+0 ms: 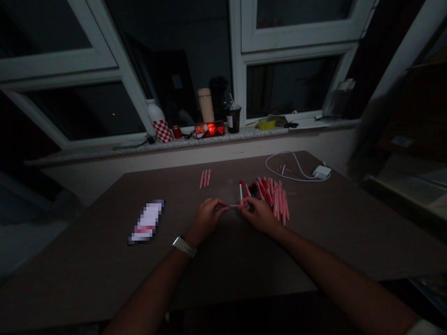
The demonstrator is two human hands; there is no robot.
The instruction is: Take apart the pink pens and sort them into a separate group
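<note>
My left hand and my right hand meet over the middle of the dark table. Both pinch the ends of one thin pink pen part held level between them. A watch sits on my left wrist. Right beside my right hand lies a pile of pink and red pen parts. A short way beyond my left hand, three pink tubes lie side by side on the table.
A flat pixelated packet lies left of my hands. A white cable and charger rest at the far right. The windowsill holds a checked bottle, a cup, a tape roll and a red glowing device.
</note>
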